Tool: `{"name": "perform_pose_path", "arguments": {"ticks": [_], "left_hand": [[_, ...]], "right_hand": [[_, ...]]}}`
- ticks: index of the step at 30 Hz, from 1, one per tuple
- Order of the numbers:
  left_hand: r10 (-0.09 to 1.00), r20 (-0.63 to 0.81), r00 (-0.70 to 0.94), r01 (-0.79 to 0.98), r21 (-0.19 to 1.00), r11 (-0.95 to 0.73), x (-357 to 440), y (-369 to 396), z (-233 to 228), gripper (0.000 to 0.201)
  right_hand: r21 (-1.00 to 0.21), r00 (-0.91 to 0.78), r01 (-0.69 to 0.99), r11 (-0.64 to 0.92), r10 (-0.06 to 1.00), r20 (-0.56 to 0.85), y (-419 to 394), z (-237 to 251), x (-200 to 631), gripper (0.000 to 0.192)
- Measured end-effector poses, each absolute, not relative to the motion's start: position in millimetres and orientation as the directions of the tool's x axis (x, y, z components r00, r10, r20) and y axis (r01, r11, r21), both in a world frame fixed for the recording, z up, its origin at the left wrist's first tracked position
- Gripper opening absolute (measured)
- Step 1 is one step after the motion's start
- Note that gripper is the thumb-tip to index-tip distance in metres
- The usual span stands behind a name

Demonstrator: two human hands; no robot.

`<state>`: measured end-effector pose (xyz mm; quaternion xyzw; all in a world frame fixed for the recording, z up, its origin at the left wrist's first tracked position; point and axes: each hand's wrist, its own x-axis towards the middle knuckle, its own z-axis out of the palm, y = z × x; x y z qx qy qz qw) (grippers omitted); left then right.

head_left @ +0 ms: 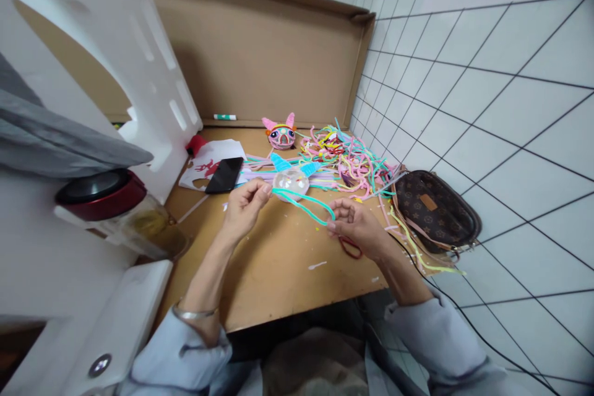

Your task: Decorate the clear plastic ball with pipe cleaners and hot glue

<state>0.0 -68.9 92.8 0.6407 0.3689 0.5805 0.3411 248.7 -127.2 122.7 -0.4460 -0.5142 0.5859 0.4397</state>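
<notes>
Teal pipe cleaner (pixel 306 203) between fingers (pixel 335 218) (taut)

Home craft corner: pipe cleaners (pixel 352 161) litter a wooden desk (pixel 278 272).

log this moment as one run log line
left hand: holds clear round ball with blue ears | right hand: pinches teal pipe cleaner | table: loose pipe cleaner pile

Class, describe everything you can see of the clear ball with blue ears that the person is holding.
The clear ball looks like see-through plastic, round and shiny with glints. Two light blue fuzzy ears stick up from its top, spread apart. A teal pipe cleaner loops from it toward the right hand, which pinches the far end. The left hand holds the ball at its side, above the wooden table.
</notes>
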Motion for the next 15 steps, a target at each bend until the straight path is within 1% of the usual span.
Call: {"name": "perform_pose_path", "arguments": {"ticks": [4,7,11,15], "left_hand": [[0.859,0.511,0.024,0.087,0.855,-0.511,0.5,-69.4,93.3,0.056],[0.853,0.522,0.008,0.094,0.849,-0.520,0.8,-70.1,94.5,0.056],[0.852,0.524,-0.003,0.069,0.850,-0.522,-0.7,-69.7,97.0,0.056],[0.860,0.509,-0.034,0.019,0.861,-0.509,-2.1,-65.8,95.4,0.056]], "right_hand": [[-0.999,-0.069,-0.036,0.039,0.997,0.042,-116.5,125.1,252.4,0.034],[-0.996,-0.011,-0.056,0.071,0.997,0.072,-106.1,125.4,253.2,0.037],[-0.995,0.000,-0.098,0.033,0.999,0.034,-97.2,120.7,250.1,0.045],[-0.996,-0.059,-0.082,0.031,0.998,0.036,-96.2,120.9,247.4,0.048]]}}
